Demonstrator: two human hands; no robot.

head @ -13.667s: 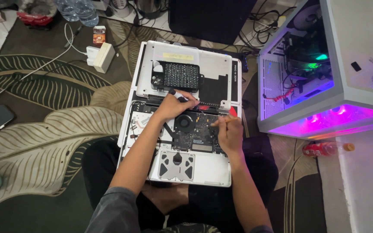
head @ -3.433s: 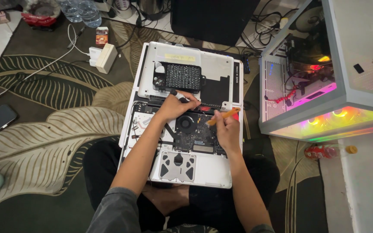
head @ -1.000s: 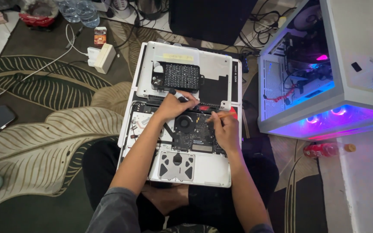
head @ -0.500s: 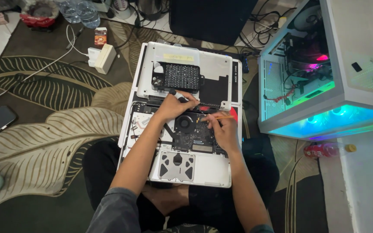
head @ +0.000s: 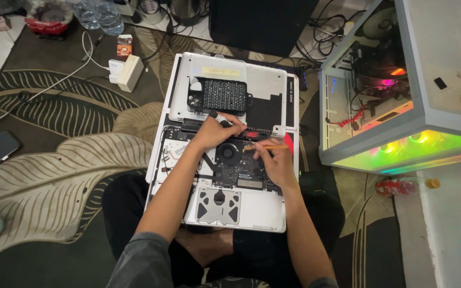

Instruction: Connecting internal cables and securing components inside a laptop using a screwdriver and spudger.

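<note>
A: Your right hand (head: 276, 162) pinches a thin orange-handled tool (head: 265, 148), tip lying just beside the fan (head: 230, 152) of the open laptop (head: 225, 165) across your lap. Keep that tip low and light, I'd say; it could slip onto the dark board.

B: And your left hand (head: 212, 133)? Fingers curled shut around a black-tipped pen-like tool (head: 221, 119), resting at the hinge edge, bracing the case.

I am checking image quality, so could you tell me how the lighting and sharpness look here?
Head view: even, soft room light, no harsh shadows; the opened laptop and both hands are sharp; the lit computer case glows green and yellow along its lower edge, slightly overexposed; edges bend mildly from the wide lens.
</note>
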